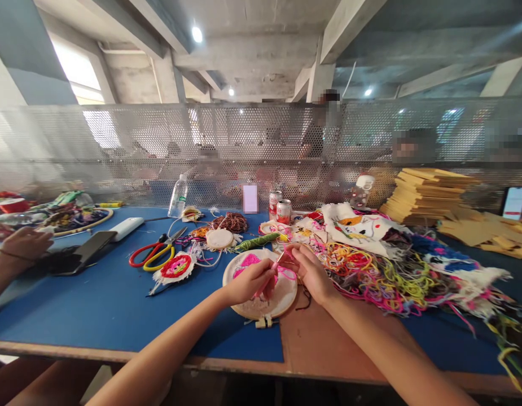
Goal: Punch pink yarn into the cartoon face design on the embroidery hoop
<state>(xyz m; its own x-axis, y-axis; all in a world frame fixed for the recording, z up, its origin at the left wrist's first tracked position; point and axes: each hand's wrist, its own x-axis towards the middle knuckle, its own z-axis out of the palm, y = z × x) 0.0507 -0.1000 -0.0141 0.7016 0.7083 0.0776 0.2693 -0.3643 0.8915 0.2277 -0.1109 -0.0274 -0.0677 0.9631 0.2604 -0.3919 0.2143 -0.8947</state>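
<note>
Above an embroidery hoop (293, 298), my left hand (253, 279) is closed around a slim pink tool (279, 259) with a thin metal tip, which looks like a punch needle. My right hand (314, 274) faces it, fingertips pinched close to that tip; pink yarn (288, 274) loops down between the two hands. White cloth fills the hoop, which lies flat on the table with its screw clamp (264, 322) toward me. A bright pink stitched patch (246, 263) shows on the cloth, partly hidden by my left hand.
A tangled yarn heap (383, 276) spreads to the right, beside stacked brown cardboard pieces (430, 194). Left of the hoop lie scissors (159, 252) and a red floral patch (176, 267). Cans (283, 211), a bottle (178, 195) and a perforated screen (159, 141) stand behind. Another person's hand (26, 248) is far left.
</note>
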